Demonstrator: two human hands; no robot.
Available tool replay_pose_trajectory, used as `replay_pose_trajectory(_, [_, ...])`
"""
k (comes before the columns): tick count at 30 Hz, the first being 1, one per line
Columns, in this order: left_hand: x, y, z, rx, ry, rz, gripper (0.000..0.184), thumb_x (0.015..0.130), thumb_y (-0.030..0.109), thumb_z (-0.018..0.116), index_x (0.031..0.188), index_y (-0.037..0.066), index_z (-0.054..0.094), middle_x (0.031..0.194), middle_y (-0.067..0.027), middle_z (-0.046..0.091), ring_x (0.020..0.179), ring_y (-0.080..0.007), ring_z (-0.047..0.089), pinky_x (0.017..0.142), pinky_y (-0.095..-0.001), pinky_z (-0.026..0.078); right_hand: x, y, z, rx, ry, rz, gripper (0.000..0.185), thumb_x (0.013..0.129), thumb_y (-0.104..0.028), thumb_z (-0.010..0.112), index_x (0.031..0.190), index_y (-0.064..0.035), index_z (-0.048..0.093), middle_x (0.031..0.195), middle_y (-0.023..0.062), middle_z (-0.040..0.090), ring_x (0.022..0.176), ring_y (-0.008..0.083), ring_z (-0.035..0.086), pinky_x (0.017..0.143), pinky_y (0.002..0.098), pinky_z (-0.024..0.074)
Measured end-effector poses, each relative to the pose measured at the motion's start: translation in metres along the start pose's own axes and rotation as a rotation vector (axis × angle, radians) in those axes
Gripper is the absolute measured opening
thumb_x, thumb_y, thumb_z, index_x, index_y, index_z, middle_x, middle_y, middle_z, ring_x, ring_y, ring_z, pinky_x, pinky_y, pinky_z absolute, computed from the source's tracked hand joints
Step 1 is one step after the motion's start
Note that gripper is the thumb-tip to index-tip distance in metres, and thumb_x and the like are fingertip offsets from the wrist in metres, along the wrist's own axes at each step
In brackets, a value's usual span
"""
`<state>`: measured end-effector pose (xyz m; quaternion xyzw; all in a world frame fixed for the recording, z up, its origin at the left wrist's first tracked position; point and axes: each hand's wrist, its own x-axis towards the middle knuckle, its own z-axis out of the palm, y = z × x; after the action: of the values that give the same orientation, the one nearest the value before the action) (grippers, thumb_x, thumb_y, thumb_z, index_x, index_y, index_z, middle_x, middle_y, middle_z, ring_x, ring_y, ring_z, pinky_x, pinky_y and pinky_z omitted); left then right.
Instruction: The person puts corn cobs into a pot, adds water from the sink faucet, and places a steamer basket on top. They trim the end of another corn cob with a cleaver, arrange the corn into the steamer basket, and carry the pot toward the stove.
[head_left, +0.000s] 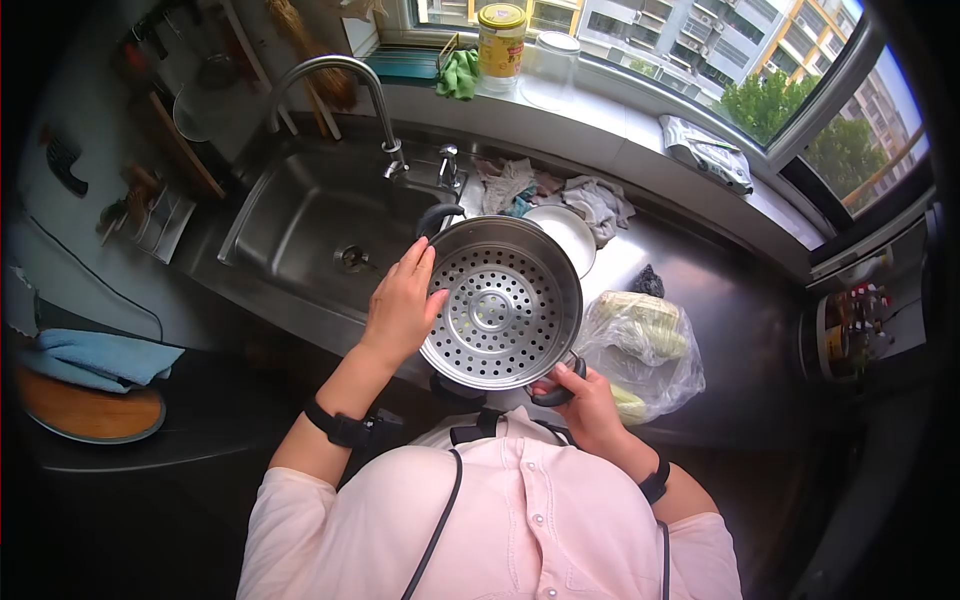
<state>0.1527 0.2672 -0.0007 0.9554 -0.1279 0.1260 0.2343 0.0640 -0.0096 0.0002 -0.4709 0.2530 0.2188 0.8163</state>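
Observation:
A round metal steamer pot (pixel 555 270) with a perforated bottom is in front of my chest, between the sink and the counter. Small greenish bits lie on its holes. My right hand (pixel 592 408) is closed around its black handle on the near right side. At the left rim, my left hand (pixel 398 308) presses against the pot with fingers extended along the wall and thumb over the edge. The pot's other black handle (pixel 437 219), beyond my left fingertips, is not held. Beside my right hand lies a clear plastic bag (pixel 680 375) with pale green cabbage (pixel 635 325).
The steel sink (pixel 310 215) with its tall faucet (pixel 375 95) is on the left. Behind the pot are a white plate (pixel 570 238) and crumpled cloths (pixel 600 200). Jars (pixel 502 50) stand on the windowsill. A blue towel (pixel 100 358) lies at far left.

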Motion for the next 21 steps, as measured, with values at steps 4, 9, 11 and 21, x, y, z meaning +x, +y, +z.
replay_pose_trajectory(4, [0.004, -0.004, 0.001, 0.089, 0.009, 0.055, 0.064, 0.085, 0.018, 0.073, 0.139, -0.005, 0.049, 0.143, -0.0182, 0.051, 0.126, -0.0340, 0.053, 0.106, -0.0421, 0.042, 0.003, 0.000, -0.004, -0.101, 0.038, 0.005, 0.025, 0.100, -0.017, 0.058, 0.114, 0.0035, 0.061, 0.109, 0.0136, 0.069, 0.087, 0.0205, 0.070, 0.078, 0.0364, 0.0621])
replay_pose_trajectory(9, [0.006, -0.001, -0.002, 0.155, -0.013, 0.084, 0.068, 0.080, 0.020, 0.076, 0.138, -0.004, 0.051, 0.142, -0.0158, 0.052, 0.126, -0.0325, 0.051, 0.109, -0.0438, 0.039, 0.007, 0.002, -0.014, -0.273, 0.066, 0.019, 0.029, 0.098, -0.027, 0.062, 0.109, -0.0004, 0.062, 0.098, 0.0090, 0.067, 0.084, 0.0200, 0.069, 0.068, 0.0351, 0.0631])
replay_pose_trajectory(11, [0.008, 0.005, -0.007, 0.230, -0.010, 0.094, 0.066, 0.080, 0.020, 0.076, 0.137, -0.003, 0.052, 0.141, -0.0154, 0.053, 0.128, -0.0320, 0.050, 0.111, -0.0448, 0.037, 0.006, -0.002, -0.017, -0.314, 0.007, 0.078, 0.032, 0.097, -0.032, 0.063, 0.107, -0.0015, 0.061, 0.093, 0.0074, 0.064, 0.080, 0.0184, 0.068, 0.068, 0.0344, 0.0627])
replay_pose_trajectory(21, [0.023, 0.041, 0.016, 0.222, -0.558, 0.331, 0.049, 0.081, -0.002, 0.056, 0.129, 0.007, 0.062, 0.111, -0.0105, 0.070, 0.127, -0.0266, 0.055, 0.119, -0.0581, 0.019, -0.014, -0.008, -0.075, -0.392, 0.025, -0.181, 0.029, 0.096, -0.026, 0.068, 0.107, 0.0009, 0.061, 0.097, 0.0086, 0.065, 0.076, 0.0140, 0.065, 0.066, 0.0294, 0.0596])
